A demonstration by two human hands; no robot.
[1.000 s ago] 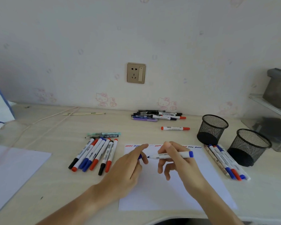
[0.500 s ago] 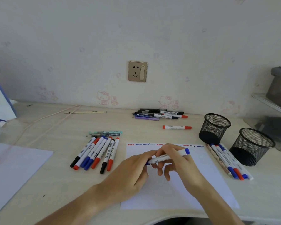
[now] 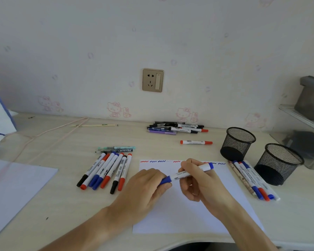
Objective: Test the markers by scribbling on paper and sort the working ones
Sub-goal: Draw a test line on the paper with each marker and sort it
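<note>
Over the paper (image 3: 179, 211), the right hand (image 3: 201, 180) holds a blue marker (image 3: 192, 172) by its white barrel while the left hand (image 3: 145, 189) grips its cap end; the label print is unreadable. Seven markers (image 3: 105, 171) lie in a row left of the paper, and two mesh cups (image 3: 237, 144) stand on the desk (image 3: 65, 205) to the right.

Two bare forearms reach in from the bottom edge and meet near the middle of the view. The left hand (image 3: 145, 185) lies knuckles up, its fingers curled and pinching one end of a slim object. The right hand (image 3: 199, 180) is raised a little higher, thumb and forefinger gripping the same object nearer its other end, the remaining fingers bent loosely beneath the palm. The two hands are nearly touching
</note>
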